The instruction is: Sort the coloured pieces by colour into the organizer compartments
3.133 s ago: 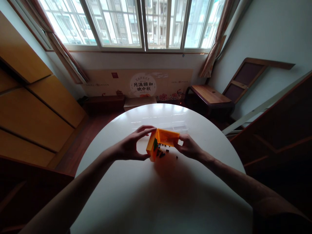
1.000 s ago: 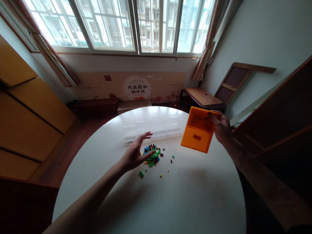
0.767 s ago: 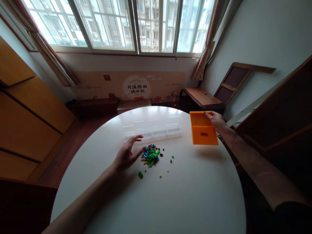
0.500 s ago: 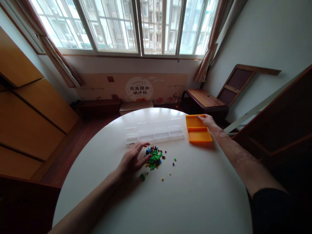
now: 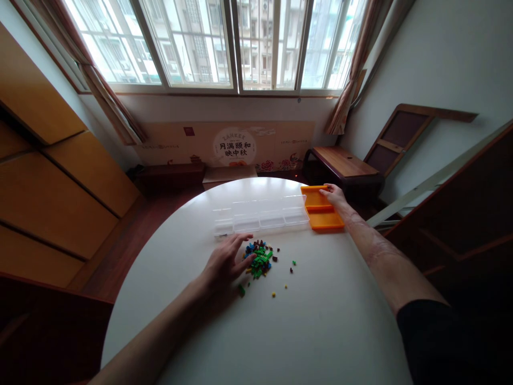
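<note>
- Far left: yellow-brown cabinet (image 5: 82, 187), standing apart from the round white table (image 5: 160, 310).
- Left hand (image 5: 224, 262): extended over the table, palm down, fingers spread; grasping nothing visible. Thumb lies across the near-left edge of the brick pile; whether it makes contact cannot be determined.
- Green block (image 5: 241, 290): on the table, just below the left hand, separate from the pile.
- Clear tray (image 5: 272, 221): transparent, compartments in a row, lying beyond the left hand and the pile; right end adjacent to the orange case.
- Brick pile (image 5: 261, 259): small green, blue, brown and yellow pieces heaped on the table, just right of the left hand.
- Strays, right of the pile: yellow piece (image 5: 273, 294) nearer the wearer, brown piece (image 5: 274, 259) at the pile's edge, green piece (image 5: 294, 262) farther out.
- Orange case (image 5: 325, 218): opened into two shallow halves, at the table's far right side. Full contact with the tabletop cannot be confirmed.
- Right hand (image 5: 335, 197): fingers and thumb pinching the case's far edge near its corner.
- Farther right: dark sleeve (image 5: 433, 337) on the right arm.
</note>
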{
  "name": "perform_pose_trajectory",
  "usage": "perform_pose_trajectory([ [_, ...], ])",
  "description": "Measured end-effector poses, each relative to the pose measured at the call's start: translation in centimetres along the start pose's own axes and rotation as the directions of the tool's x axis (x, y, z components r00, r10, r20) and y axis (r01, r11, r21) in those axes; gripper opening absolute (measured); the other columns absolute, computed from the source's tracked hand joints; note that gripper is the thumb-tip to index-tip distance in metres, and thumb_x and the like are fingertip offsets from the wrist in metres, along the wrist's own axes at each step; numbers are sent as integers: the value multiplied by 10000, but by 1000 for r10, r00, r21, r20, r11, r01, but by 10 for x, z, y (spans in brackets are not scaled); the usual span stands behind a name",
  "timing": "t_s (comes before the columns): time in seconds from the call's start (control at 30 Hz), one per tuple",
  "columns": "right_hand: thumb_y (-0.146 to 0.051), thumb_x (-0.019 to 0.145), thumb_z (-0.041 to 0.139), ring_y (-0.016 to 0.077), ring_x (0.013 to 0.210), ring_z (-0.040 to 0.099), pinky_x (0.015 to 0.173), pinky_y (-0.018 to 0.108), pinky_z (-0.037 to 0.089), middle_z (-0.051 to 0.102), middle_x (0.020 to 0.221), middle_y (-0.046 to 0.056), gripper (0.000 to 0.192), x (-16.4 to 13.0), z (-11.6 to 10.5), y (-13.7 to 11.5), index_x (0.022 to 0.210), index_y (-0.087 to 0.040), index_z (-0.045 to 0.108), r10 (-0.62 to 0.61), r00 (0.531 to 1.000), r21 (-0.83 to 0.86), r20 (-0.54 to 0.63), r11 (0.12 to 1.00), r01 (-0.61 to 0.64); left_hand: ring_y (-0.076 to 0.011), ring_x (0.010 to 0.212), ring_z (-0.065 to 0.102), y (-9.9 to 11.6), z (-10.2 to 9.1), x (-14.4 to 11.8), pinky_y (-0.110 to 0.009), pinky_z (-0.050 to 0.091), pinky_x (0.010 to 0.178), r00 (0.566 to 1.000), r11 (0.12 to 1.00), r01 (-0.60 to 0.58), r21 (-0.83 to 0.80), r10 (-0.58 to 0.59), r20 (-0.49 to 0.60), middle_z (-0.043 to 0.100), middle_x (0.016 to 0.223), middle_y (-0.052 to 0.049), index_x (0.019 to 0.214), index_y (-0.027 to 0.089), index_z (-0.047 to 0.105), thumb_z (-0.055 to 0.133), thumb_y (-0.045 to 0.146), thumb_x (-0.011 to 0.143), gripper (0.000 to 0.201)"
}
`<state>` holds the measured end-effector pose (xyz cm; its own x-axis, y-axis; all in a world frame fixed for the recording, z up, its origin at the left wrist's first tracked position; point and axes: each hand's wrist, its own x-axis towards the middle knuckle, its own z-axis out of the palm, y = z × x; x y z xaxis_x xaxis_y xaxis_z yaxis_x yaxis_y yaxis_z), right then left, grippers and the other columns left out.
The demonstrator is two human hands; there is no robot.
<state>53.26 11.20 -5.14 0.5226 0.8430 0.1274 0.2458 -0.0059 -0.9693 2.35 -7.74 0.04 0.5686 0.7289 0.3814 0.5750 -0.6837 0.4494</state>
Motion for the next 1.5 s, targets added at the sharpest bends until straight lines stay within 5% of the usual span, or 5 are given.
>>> perform_pose_trajectory([
  [0.4, -324, 759, 922, 311, 1233, 769, 1130, 473, 616, 763, 1349, 212, 595, -17, -13, -12, 1282, -157, 691, -27, 996, -154, 86, 987, 40, -331, 1341, 714, 1, -1, 1, -511, 605, 1120, 1000, 1000, -2, -17, 2, 11, 724, 1460, -118, 1454, 273, 618, 642, 493, 1077, 437],
  [0.73, -441, 896, 765, 390, 1388, 654, 1251, 588, 478, 697, 1481, 185, 566, -101, -61, -28, 1394, -189, 673, -215, 966, -316, 147, 915, 251, -342, 1314, 705, 6, -8, 3, -525, 574, 1107, 989, 993, 58, 99, -43, -143, 740, 1408, -99, 1397, 277, 652, 614, 501, 1101, 373],
  [0.87, -417, 1013, 637, 372, 1393, 632, 1284, 563, 446, 726, 1431, 144, 412, -152, -69, -41, 1369, -220, 705, -548, 781, -419, 299, 660, 623, -342, 1252, 694, 7, -12, 7, -560, 534, 1136, 951, 971, 151, 185, -92, -294, 727, 1348, -106, 1281, 249, 708, 597, 493, 1110, 318],
  [1.0, -453, 1078, 597, 354, 1373, 664, 1199, 551, 532, 697, 1507, 122, 480, -190, -57, -59, 1513, -255, 629, -532, 668, -394, 520, 545, 740, -354, 1293, 660, 1, -7, 6, -565, 528, 1152, 949, 939, 220, 263, -144, -280, 669, 1468, -116, 1357, 255, 704, 577, 574, 1098, 430],
  [1.5, -379, 1021, 645, 338, 1347, 682, 1170, 526, 567, 711, 1452, 144, 431, -217, -24, -57, 1414, -210, 697, -445, 728, -401, 521, 625, 669, -375, 1456, 608, -16, 1, 3, -579, 502, 1213, 965, 915, 247, 318, -203, -167, 665, 1570, -128, 1489, 225, 654, 521, 643, 1093, 591],
])
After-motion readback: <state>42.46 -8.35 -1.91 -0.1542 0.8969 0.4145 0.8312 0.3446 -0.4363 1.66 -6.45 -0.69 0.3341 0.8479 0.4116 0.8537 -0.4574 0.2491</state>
